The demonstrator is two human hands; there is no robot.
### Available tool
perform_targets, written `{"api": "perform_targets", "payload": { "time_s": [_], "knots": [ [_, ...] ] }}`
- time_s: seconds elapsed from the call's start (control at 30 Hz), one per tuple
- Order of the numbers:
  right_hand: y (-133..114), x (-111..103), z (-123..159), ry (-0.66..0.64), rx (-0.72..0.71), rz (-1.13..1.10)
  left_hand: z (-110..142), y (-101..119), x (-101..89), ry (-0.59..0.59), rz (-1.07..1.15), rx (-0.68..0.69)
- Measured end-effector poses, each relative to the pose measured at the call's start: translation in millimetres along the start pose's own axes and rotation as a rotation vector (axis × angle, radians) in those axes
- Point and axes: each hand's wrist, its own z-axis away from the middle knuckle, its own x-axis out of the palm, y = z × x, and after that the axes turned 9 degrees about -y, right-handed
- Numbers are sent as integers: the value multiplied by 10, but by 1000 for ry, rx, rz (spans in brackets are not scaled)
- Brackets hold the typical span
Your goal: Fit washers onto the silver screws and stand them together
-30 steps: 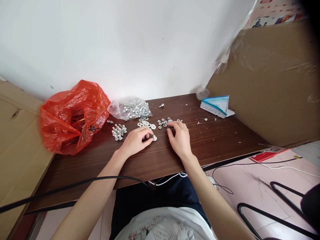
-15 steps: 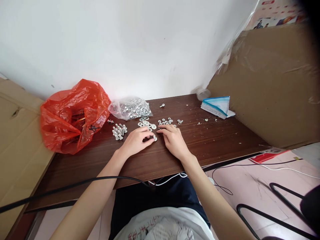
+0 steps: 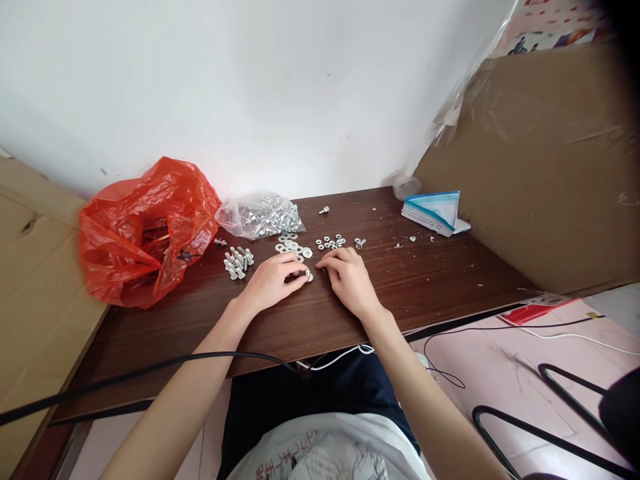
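My left hand [image 3: 275, 279] pinches a small bolt [image 3: 308, 273] between thumb and fingertips, with a flat washer [image 3: 311, 277] against it. Most of that bolt is hidden by the fingers. Just to the right, my right hand [image 3: 349, 279] is closed, thumb near the index finger. Whatever its fingertips hold is too small to make out. Beyond the hands lie a cluster of flat washers [image 3: 293, 247] and a group of hex nuts [image 3: 332, 243]. Several bolts [image 3: 238, 262] stand bunched to the left of my left hand.
A clear bag of hardware [image 3: 273, 217] lies near the wall, beside a red plastic bag [image 3: 145, 233]. One loose bolt [image 3: 325, 210] is at the back. Right of it are a blue-and-white packet [image 3: 433, 212] and a large cardboard box [image 3: 545, 173]. A black cable [image 3: 165, 363] crosses my left forearm.
My right hand has drawn slightly back from the nuts, and its fingers have closed together. My left hand stays nearly still with the bolt, which has turned slightly in its fingers.
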Motion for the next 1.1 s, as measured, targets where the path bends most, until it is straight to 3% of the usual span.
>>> {"api": "perform_targets", "payload": {
  "time_s": [0.17, 0.47, 1.1],
  "knots": [
    [-15, -14, 6, 20, 18, 36, 6, 4, -9, -8, -2, -11],
    [-211, -17, -1, 28, -159, -204, -3, -22, 27, 14, -22, 12],
    [-278, -45, 7, 28, -174, -317, 3, -47, 29, -9, -7, 12]
  ]
}}
